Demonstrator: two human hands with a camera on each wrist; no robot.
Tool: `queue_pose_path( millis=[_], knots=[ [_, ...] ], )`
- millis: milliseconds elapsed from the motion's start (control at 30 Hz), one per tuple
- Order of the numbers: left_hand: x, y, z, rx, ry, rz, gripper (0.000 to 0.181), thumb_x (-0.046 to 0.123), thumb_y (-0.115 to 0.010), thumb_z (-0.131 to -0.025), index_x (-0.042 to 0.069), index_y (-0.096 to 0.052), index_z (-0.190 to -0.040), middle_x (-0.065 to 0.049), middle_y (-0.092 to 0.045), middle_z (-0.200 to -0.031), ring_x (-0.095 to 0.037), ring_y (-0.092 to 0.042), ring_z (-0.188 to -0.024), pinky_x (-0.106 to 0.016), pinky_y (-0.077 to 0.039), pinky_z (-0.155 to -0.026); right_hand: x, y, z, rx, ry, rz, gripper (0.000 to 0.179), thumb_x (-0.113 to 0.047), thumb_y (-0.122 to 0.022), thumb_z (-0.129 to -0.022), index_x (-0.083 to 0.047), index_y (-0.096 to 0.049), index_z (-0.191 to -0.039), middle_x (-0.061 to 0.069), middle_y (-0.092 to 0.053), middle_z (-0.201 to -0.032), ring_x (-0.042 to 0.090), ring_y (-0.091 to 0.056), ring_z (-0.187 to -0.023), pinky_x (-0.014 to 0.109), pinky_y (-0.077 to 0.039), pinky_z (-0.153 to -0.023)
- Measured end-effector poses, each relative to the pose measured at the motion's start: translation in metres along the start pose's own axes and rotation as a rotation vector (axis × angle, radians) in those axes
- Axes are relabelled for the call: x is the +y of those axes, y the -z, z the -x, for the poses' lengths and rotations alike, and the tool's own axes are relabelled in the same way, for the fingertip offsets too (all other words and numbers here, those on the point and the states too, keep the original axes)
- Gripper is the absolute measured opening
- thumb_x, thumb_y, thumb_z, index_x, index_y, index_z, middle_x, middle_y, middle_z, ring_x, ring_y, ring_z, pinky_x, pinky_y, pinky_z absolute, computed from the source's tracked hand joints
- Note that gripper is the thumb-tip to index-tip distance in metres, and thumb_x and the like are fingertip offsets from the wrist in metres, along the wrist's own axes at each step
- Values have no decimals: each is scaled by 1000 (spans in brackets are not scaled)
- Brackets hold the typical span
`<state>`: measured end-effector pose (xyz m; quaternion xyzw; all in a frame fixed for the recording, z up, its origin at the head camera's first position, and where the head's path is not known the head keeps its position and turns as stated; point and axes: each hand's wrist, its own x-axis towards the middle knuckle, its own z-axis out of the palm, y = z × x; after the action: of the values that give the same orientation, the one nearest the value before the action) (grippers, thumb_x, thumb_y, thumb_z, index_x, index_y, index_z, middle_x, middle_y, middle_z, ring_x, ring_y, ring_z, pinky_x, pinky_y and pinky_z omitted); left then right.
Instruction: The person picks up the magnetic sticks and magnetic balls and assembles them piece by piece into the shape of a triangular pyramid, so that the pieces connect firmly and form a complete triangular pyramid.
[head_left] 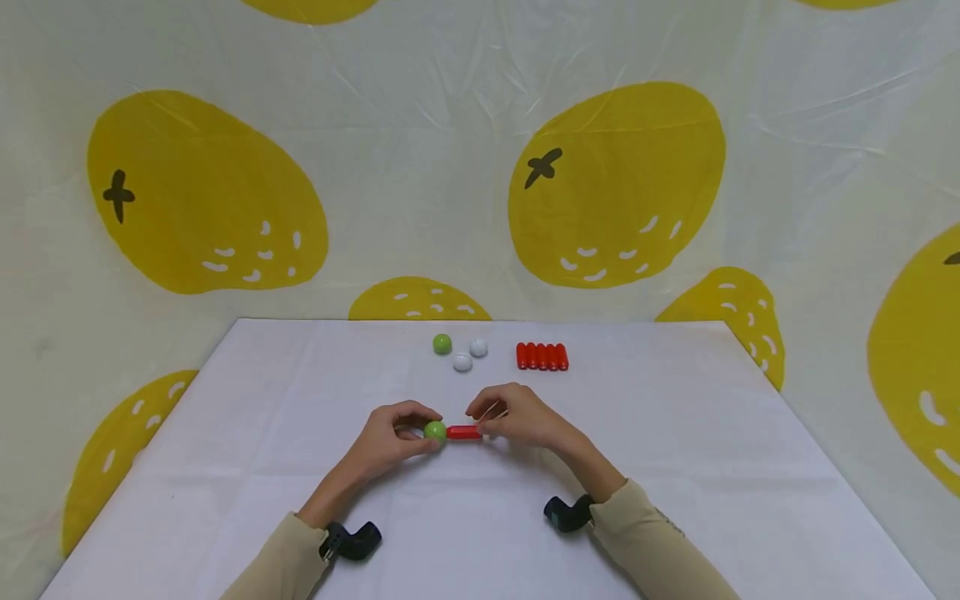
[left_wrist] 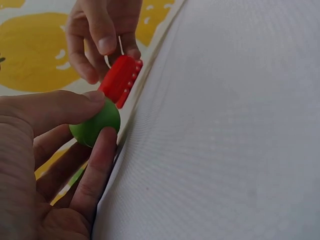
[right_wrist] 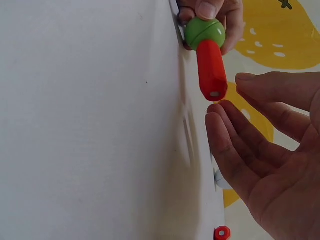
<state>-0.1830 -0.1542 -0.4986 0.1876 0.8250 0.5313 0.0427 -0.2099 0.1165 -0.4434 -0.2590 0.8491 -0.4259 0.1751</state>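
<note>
Between thumb and fingers, my left hand (head_left: 390,435) pinches a green ball (left_wrist: 94,125) with a seam line round it. A red rod (right_wrist: 211,70) extends from the ball's right side, its near end against the ball; a pale dot marks the free end. My right hand (head_left: 517,414) is at that free end, fingers loosely bent and thumb apart from them. In the right wrist view a gap shows between thumb and fingers, with nothing held, and the rod's tip lies just beyond the fingertips.
Further back on the white table (head_left: 300,375) lie a second green ball (head_left: 442,344) and two white balls (head_left: 462,362). To their right several red rods (head_left: 542,357) lie side by side in a row. Behind the table hangs a cloth (head_left: 420,167) printed with yellow fruit.
</note>
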Motion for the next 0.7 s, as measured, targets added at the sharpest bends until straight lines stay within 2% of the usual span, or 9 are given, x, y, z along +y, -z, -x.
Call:
queue_pose_path(
  millis=[233, 433, 700],
  knots=[
    [-2, 0, -1, -23, 6, -15, 35, 22, -87, -83, 20, -75, -116, 0, -74, -115, -12, -68, -105, -21, -57, -83, 0, 6, 1, 30, -7, -10, 24, -11, -71, -94, -5, -73, -117, 12, -75, -109, 19, -67, -97, 27, -56, -81],
    [-5, -2, -2, -17, -1, -22, 35, 23, -88, -83, 21, -74, -115, 1, -73, -115, -15, -67, -104, -21, -58, -83, 2, 12, -3, 72, -4, -24, 28, -10, -70, -95, -4, -70, -122, 14, -74, -111, 20, -68, -99, 27, -57, -82],
    [-2, -2, 0, -16, -2, -30, 36, 22, -89, -82, 20, -75, -114, 0, -74, -114, -14, -67, -103, -21, -57, -81, 5, 22, -28, 181, -37, -12, 30, -9, -70, -95, -4, -68, -124, 17, -72, -117, 23, -66, -103, 34, -59, -90]
  ],
)
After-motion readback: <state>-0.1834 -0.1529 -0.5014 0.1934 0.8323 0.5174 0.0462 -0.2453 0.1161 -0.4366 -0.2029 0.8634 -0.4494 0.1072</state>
